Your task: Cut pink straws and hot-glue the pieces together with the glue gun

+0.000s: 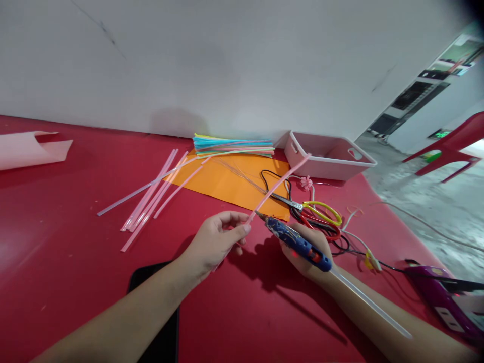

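- Left hand (223,237): grip closed on long pink fuzzy stem (282,181), which angles up over orange paper sheet (227,182).
- Right hand (308,249): grip wrapped round blue plastic glue gun (295,242), nozzle at the stem, contact unclear.
- Yellow-and-red-handled metal scissors (321,214) on red counter (75,282), near pink plastic basket (328,169).

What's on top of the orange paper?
On the orange paper I see a bundle of colourful sticks, ends of pink strips, scissor blades, black cord and thin strands. The bundle covers part of it, so I can't see there.
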Demonstrator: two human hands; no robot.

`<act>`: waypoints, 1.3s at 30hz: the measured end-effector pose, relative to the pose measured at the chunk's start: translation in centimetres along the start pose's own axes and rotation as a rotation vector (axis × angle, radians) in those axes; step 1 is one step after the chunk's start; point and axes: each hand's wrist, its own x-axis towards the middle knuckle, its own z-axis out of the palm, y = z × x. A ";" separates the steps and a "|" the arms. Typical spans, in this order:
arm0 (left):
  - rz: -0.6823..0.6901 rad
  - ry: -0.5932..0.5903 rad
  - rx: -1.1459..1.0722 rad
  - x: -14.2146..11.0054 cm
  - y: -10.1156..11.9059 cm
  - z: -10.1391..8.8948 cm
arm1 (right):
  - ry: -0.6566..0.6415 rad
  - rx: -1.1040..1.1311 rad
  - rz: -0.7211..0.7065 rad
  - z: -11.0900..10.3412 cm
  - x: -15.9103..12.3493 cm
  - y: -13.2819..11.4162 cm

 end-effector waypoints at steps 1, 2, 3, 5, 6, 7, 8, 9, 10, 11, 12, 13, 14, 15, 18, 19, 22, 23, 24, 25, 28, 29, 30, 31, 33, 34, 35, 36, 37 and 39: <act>0.015 -0.001 -0.001 0.1 -0.2 -0.1 | 0.005 0.000 0.008 0.0 -0.1 0.1; 0.030 0.001 -0.002 0.2 -0.3 -0.1 | -0.001 0.002 0.009 0.0 -0.1 0.2; 0.042 0.001 -0.002 0.3 -0.4 -0.2 | -0.014 0.007 0.004 0.0 -0.2 0.2; 0.059 -0.001 -0.002 0.4 -0.6 -0.3 | -0.063 0.011 -0.019 -0.1 -0.1 0.1; 0.065 -0.006 -0.002 0.4 -0.6 -0.4 | -0.080 0.005 -0.032 -0.2 0.0 -0.1; 0.071 -0.013 -0.003 0.4 -0.7 -0.4 | -0.094 -0.007 -0.044 -0.2 0.1 -0.2; 0.077 -0.020 -0.003 0.5 -0.8 -0.5 | -0.105 -0.019 -0.056 -0.3 0.2 -0.3; 0.082 -0.027 -0.003 0.5 -0.8 -0.5 | -0.116 -0.030 -0.068 -0.3 0.3 -0.4; 0.087 -0.032 -0.005 0.5 -0.9 -0.6 | -0.127 -0.039 -0.078 -0.3 0.5 -0.5; 0.092 -0.036 -0.007 0.5 -0.9 -0.6 | -0.133 -0.044 -0.087 -0.3 0.6 -0.5; 0.096 -0.038 -0.008 0.4 -0.9 -0.6 | -0.135 -0.048 -0.093 -0.3 0.6 -0.5; 0.100 -0.039 -0.009 0.4 -0.9 -0.7 | -0.134 -0.051 -0.094 -0.3 0.7 -0.5; 0.103 -0.040 -0.010 0.4 -0.9 -0.7 | -0.128 -0.054 -0.091 -0.3 0.7 -0.5; 0.105 -0.040 -0.010 0.4 -0.9 -0.7 | -0.121 -0.055 -0.089 -0.2 0.6 -0.4; 0.104 -0.039 -0.013 0.3 -0.8 -0.6 | -0.100 -0.049 -0.070 -0.1 0.5 -0.4; 0.102 -0.038 -0.014 0.3 -0.8 -0.6 | -0.090 -0.044 -0.060 -0.1 0.5 -0.4; 0.098 -0.033 -0.014 0.2 -0.5 -0.5 | -0.068 -0.017 -0.031 -0.1 0.5 -0.5; 0.097 -0.030 -0.013 0.2 -0.4 -0.4 | -0.067 -0.011 -0.023 -0.1 0.5 -0.6; 0.095 -0.026 -0.011 0.1 -0.3 -0.4 | -0.066 -0.010 -0.015 0.0 0.5 -0.6; 0.092 -0.022 -0.009 0.0 -0.3 -0.4 | -0.066 -0.012 -0.009 0.0 0.5 -0.6; 0.076 -0.014 0.002 -0.1 -0.1 -0.3 | -0.057 -0.009 0.009 0.0 0.5 -0.5; 0.070 -0.011 0.004 -0.1 -0.1 -0.3 | -0.053 -0.001 0.015 0.0 0.5 -0.4; 0.063 -0.010 0.007 -0.2 -0.1 -0.2 | -0.049 0.005 0.020 0.0 0.4 -0.3; 0.057 -0.007 0.011 -0.2 -0.1 -0.2 | -0.046 0.009 0.024 0.0 0.4 -0.3; 0.041 0.003 0.021 -0.1 0.0 -0.2 | -0.035 0.008 0.028 0.1 0.4 -0.2; 0.030 0.014 0.027 -0.1 0.0 -0.2 | -0.028 0.006 0.028 0.1 0.4 -0.2; 0.017 0.027 0.033 -0.1 0.0 -0.1 | -0.021 0.004 0.029 0.1 0.4 -0.2; 0.003 0.041 0.040 -0.1 0.1 -0.1 | -0.015 0.004 0.031 0.1 0.4 -0.2; -0.012 0.054 0.047 -0.1 0.2 -0.1 | -0.011 0.005 0.036 0.1 0.4 -0.2; -0.037 0.070 0.057 -0.1 0.3 -0.1 | -0.016 0.007 0.042 0.1 0.4 -0.3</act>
